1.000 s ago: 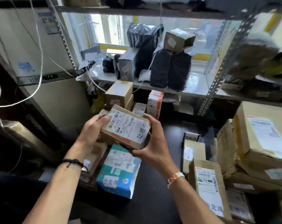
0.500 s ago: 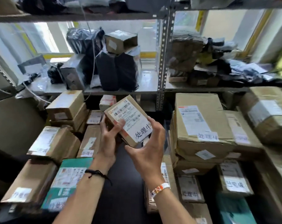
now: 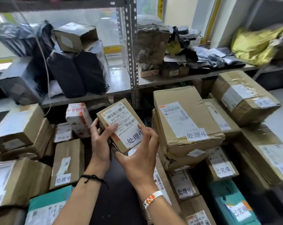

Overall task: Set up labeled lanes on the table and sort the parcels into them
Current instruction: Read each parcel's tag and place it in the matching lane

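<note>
1. Both hands grasp a small box (image 3: pixel 120 125). The left hand (image 3: pixel 100 143) curls round its left edge with the thumb on the label, and the right hand (image 3: pixel 138 154) grips its lower right corner.
2. The box is held above the dark table (image 3: pixel 118 200), between two piles of parcels.
3. Its shipping label reads "507-H407 051", and a white tag on it reads "处理中".
4. The big box (image 3: pixel 186 120) just to the right also carries a "处理中" tag.
5. A lower brown box (image 3: pixel 221 166) and a teal parcel (image 3: pixel 234 207) are both tagged "已完成".

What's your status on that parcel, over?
Left grip and right grip both on box, held up, label facing up. Big box close on its right.
</note>
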`<action>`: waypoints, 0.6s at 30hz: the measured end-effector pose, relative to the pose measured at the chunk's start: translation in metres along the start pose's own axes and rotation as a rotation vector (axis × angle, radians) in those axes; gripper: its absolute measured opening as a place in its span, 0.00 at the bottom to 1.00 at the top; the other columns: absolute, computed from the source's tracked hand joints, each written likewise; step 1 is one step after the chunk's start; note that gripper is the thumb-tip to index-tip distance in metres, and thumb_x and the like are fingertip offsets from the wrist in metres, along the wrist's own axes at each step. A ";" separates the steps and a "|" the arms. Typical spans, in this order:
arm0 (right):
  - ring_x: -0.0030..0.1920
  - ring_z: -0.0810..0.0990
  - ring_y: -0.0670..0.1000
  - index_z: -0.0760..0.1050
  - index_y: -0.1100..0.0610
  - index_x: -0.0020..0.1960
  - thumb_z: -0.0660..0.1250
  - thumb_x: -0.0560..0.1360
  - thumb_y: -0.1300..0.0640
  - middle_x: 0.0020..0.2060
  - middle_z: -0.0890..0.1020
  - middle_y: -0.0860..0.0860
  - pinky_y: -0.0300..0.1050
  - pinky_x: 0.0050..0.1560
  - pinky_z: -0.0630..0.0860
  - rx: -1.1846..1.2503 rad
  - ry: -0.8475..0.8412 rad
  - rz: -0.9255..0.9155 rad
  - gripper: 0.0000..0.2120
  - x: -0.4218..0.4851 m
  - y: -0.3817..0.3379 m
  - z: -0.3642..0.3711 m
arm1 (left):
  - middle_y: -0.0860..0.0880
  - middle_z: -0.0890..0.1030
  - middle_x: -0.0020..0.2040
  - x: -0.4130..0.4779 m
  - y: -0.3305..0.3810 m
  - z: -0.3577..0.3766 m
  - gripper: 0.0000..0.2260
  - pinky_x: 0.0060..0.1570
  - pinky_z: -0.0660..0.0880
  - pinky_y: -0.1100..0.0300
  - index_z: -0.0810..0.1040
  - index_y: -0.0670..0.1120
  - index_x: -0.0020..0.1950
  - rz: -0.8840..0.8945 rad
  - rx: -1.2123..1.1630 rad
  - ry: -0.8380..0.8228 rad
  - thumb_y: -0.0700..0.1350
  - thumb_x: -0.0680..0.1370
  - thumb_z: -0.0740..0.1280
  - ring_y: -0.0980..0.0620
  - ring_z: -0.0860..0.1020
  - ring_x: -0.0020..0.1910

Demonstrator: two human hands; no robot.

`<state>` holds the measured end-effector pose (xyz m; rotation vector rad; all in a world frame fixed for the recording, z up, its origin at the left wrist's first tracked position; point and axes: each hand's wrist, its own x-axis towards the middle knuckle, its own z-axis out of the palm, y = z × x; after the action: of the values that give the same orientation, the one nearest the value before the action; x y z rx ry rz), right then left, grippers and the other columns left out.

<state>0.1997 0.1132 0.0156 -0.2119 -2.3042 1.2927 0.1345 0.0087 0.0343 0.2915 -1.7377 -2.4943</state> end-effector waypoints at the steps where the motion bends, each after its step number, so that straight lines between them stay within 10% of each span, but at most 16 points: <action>1: 0.70 0.66 0.47 0.61 0.44 0.75 0.83 0.61 0.48 0.70 0.62 0.45 0.33 0.61 0.73 -0.017 0.010 0.012 0.48 0.000 -0.001 0.003 | 0.44 0.84 0.61 0.004 -0.001 -0.001 0.33 0.53 0.83 0.52 0.70 0.48 0.74 -0.001 0.006 -0.018 0.45 0.70 0.75 0.46 0.85 0.58; 18: 0.69 0.67 0.49 0.61 0.42 0.72 0.74 0.61 0.39 0.68 0.62 0.44 0.40 0.54 0.79 -0.166 0.146 0.122 0.43 -0.084 -0.018 -0.021 | 0.44 0.81 0.59 -0.046 -0.023 -0.020 0.35 0.49 0.82 0.53 0.62 0.43 0.76 -0.077 -0.030 -0.170 0.52 0.73 0.72 0.52 0.86 0.50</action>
<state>0.2852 0.0894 0.0111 -0.4935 -2.3032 1.1029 0.1844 0.0072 0.0107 0.1511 -1.7787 -2.6683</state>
